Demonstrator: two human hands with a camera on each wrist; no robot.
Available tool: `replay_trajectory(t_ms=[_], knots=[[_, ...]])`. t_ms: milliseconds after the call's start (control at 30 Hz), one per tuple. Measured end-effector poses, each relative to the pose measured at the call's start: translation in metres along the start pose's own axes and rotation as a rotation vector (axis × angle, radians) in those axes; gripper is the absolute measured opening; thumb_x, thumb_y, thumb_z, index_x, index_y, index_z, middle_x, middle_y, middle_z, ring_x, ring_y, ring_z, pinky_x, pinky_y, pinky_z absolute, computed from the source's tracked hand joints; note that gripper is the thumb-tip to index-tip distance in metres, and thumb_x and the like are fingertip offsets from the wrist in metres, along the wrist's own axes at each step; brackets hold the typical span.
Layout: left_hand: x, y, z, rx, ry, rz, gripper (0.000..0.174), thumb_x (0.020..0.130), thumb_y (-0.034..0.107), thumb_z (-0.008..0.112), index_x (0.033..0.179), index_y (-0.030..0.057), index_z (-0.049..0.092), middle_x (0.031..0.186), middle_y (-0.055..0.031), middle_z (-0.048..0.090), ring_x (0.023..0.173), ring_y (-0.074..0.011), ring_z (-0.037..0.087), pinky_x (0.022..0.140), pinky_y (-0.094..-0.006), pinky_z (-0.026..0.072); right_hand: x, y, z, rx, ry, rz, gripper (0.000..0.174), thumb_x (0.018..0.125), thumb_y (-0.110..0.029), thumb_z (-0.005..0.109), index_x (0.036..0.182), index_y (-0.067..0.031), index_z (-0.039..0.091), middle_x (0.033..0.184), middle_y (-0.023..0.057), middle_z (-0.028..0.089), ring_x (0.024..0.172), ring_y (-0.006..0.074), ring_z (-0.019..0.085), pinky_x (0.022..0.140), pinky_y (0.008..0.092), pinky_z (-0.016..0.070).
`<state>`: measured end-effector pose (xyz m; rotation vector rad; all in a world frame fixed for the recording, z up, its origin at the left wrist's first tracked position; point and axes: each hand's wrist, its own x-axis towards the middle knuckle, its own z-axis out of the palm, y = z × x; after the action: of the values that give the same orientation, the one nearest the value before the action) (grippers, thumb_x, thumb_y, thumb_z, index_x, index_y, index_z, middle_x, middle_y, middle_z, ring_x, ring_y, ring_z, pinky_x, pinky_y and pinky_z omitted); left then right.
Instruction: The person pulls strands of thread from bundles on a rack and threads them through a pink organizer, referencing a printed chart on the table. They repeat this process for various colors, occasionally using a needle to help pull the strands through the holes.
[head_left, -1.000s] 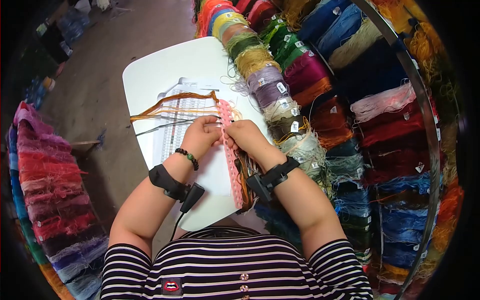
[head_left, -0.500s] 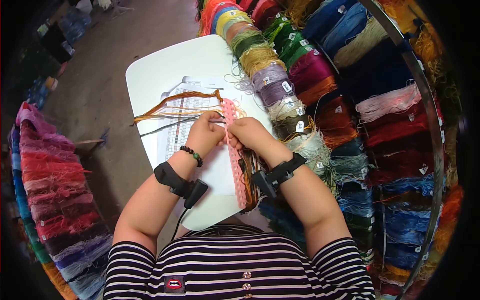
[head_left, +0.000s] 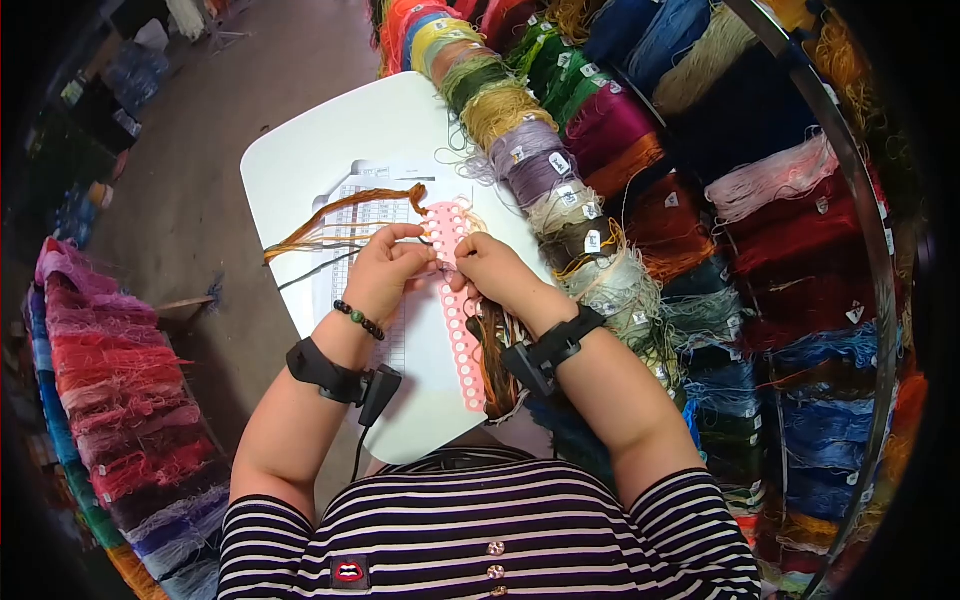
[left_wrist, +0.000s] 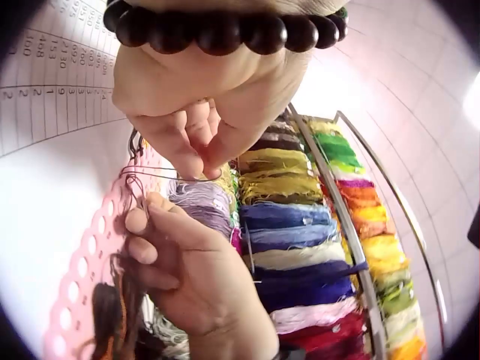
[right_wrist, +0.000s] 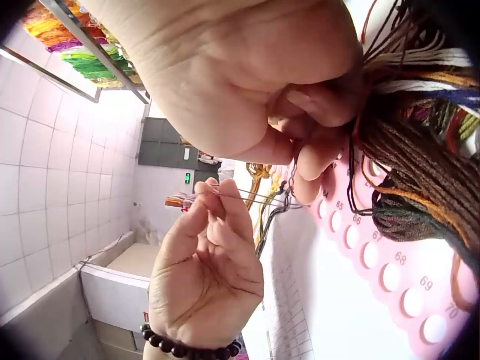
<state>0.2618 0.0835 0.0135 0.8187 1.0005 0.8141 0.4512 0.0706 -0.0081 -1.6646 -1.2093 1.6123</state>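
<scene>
A long pink thread card (head_left: pixel 462 345) with numbered holes along its edge lies under both hands. My left hand (right_wrist: pixel 206 262) pinches a thin dark thread (right_wrist: pixel 259 199) between thumb and forefinger, and the strand runs taut towards the card. At the card's edge my right hand (left_wrist: pixel 199 277) pinches the looped part of the same thread, its fingertips close over a hole. Brown, orange and other strands (right_wrist: pixel 420 180) hang in a thick bundle from the card beside the right hand. Across the card's far end, brown-orange threads (head_left: pixel 345 208) stretch out to the left.
Printed number sheets (left_wrist: pixel 60 79) lie on the white table (head_left: pixel 300 150) under the card. Racks of labelled thread skeins (head_left: pixel 640 270) crowd the table's right side. Another rack of pink and red skeins (head_left: pixel 120 370) stands at the left.
The pink card has tilted so that more of its face and holes shows. My left hand has shifted slightly left, opening a small gap between the hands.
</scene>
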Motion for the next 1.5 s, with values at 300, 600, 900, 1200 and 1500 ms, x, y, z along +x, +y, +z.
replay_trajectory(t_ms=[300, 600, 900, 1200, 1500], knots=[[-0.002, -0.007, -0.004, 0.288, 0.159, -0.046, 0.04, 0.083, 0.014, 0.067, 0.117, -0.0005, 0.053, 0.085, -0.0042, 0.066, 0.075, -0.0115, 0.064, 0.062, -0.0228, 0.05, -0.002, -0.002, 0.002, -0.077, 0.026, -0.025, 0.021, 0.086, -0.014, 0.061, 0.101, -0.0014, 0.053, 0.073, 0.0097, 0.067, 0.056, 0.0133, 0.058, 0.052, 0.0264, 0.045], [0.006, -0.017, 0.006, 0.358, 0.08, -0.026, 0.045, 0.081, 0.007, 0.066, 0.122, -0.0059, 0.049, 0.086, -0.0102, 0.067, 0.07, -0.015, 0.065, 0.06, -0.0244, 0.0516, -0.002, 0.008, 0.0, 0.004, 0.04, -0.049, 0.024, 0.084, -0.012, 0.061, 0.103, -0.001, 0.053, 0.072, 0.0092, 0.067, 0.055, 0.0136, 0.058, 0.05, 0.0271, 0.0449], [-0.004, -0.002, 0.004, -0.007, 0.111, -0.28, 0.03, 0.091, 0.01, 0.054, 0.119, 0.0011, 0.048, 0.105, -0.015, 0.065, 0.091, -0.0206, 0.067, 0.071, -0.0257, 0.0564, -0.003, 0.004, 0.002, -0.052, 0.089, -0.071, 0.025, 0.083, -0.016, 0.065, 0.099, 0.0004, 0.054, 0.071, 0.0099, 0.067, 0.057, 0.0138, 0.061, 0.05, 0.0263, 0.0467], [0.016, -0.021, 0.017, 0.054, 0.079, -0.119, 0.036, 0.086, -0.002, 0.058, 0.12, -0.0039, 0.046, 0.092, -0.0097, 0.062, 0.074, -0.0132, 0.061, 0.064, -0.0225, 0.052, -0.004, 0.002, -0.005, 0.127, 0.054, -0.025, 0.017, 0.085, -0.015, 0.067, 0.088, -0.0031, 0.056, 0.063, 0.0034, 0.059, 0.047, 0.0095, 0.051, 0.043, 0.0221, 0.0395], [0.019, -0.026, 0.019, 0.099, 0.026, -0.021, 0.04, 0.084, -0.005, 0.058, 0.123, -0.0058, 0.045, 0.086, -0.0092, 0.063, 0.069, -0.0119, 0.059, 0.06, -0.0212, 0.047, -0.005, 0.002, -0.005, 0.119, 0.068, -0.046, 0.017, 0.085, -0.015, 0.068, 0.086, -0.0031, 0.056, 0.063, 0.0034, 0.059, 0.048, 0.0096, 0.051, 0.044, 0.0218, 0.0394]])
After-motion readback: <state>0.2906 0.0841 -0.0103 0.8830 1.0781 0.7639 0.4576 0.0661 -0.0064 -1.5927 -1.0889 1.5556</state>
